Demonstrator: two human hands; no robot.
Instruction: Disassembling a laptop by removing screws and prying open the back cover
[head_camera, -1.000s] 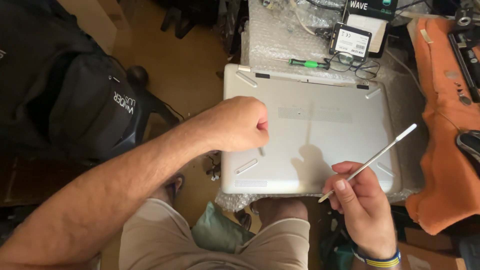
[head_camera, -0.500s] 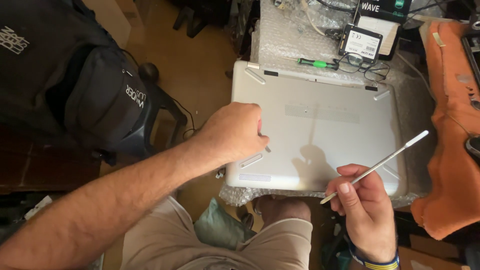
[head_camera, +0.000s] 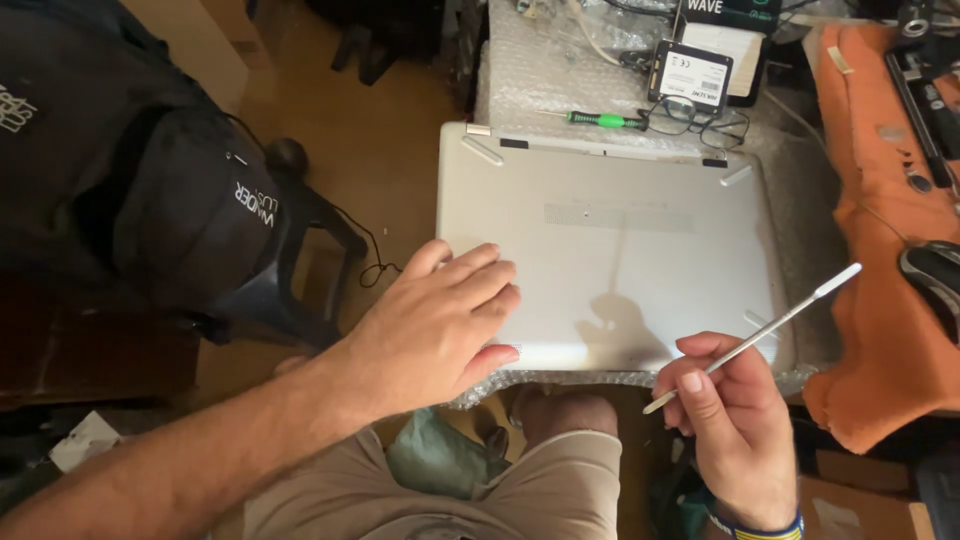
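Fingers (head_camera: 480, 285) of left hand (head_camera: 430, 335) flat on smooth silver laptop base (head_camera: 620, 250); right hand (head_camera: 735, 420) pinching thin metal spudger (head_camera: 760, 330).

A brown, smooth floor (head_camera: 390, 150) fills the upper middle, warmly and dimly lit. On the left a dark plastic chair (head_camera: 290, 270) carries a black backpack (head_camera: 170, 200), and a thin black cable (head_camera: 375, 265) trails on the floor beside the chair's leg. A worktable is covered in bubble wrap (head_camera: 540, 80), with an orange cloth (head_camera: 880, 230) draped over its right side. Crumpled white paper (head_camera: 85, 440) lies in the dark lower left corner.
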